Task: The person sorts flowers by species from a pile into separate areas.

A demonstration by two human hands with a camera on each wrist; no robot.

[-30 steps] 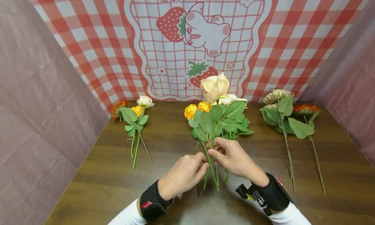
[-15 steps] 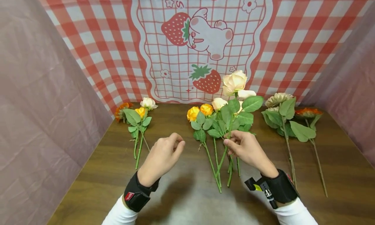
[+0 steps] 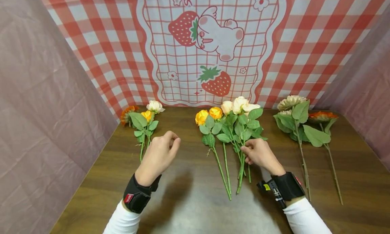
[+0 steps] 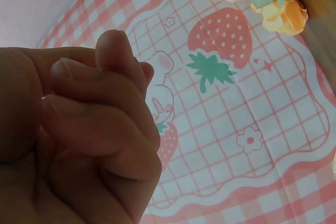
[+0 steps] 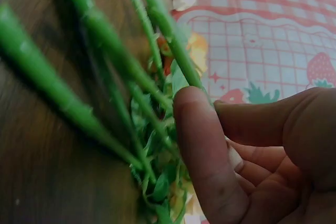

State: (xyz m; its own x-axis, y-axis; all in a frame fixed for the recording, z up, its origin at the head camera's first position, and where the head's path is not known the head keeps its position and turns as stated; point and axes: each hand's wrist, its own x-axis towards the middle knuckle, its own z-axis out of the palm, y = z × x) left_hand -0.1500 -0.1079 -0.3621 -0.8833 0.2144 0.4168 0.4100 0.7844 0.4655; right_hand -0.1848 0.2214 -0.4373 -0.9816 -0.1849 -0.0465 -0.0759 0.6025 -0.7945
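Note:
At the middle of the table, my right hand [image 3: 260, 155] pinches the green stem [image 5: 176, 45] of a cream rose [image 3: 239, 104] between thumb and finger. The flower lies low over other cream roses, its leaves overlapping theirs. Several more stems cross beside the fingertips in the right wrist view. Two orange roses [image 3: 201, 117] lie just left of the cream ones, their stems toward me. My left hand [image 3: 159, 154] hovers above the table with loosely curled fingers, holding nothing. It partly covers the stems of the left-hand group of flowers.
A small group with a white flower [image 3: 155, 107] and orange blooms [image 3: 128, 115] lies at the back left. Pale flowers [image 3: 291, 102] and an orange flower [image 3: 323, 116] with long stems lie right. A checked cloth [image 3: 106, 58] hangs behind the table [image 3: 195, 213].
The cream rose has moved right and come down among the other cream roses, still in my right hand. My left hand has left the stems and moved away to the left.

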